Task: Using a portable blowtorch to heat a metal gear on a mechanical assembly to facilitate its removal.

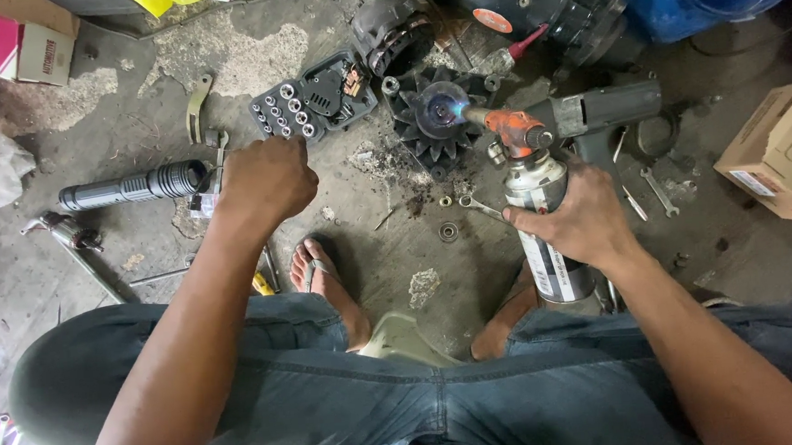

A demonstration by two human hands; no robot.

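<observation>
Gas torch [537,215] is gripped in right hand [581,217], flame played on black finned part [436,121] on the floor just ahead. Heating seems underway, part not yet pulled apart. Left hand [263,180] is clenched, hovering near socket tray [313,105]. Floor crowded by wrenches [656,186]; little free room.

arms: bare, no sleeves | trousers [332,388]: dark grey-green | feet: flip-flops [319,270]

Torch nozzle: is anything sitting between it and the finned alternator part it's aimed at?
Nothing visible. The torch, held by the right hand, points its nozzle straight at the finned part's hub, where the flame shows. The left hand is off to the side.
</observation>
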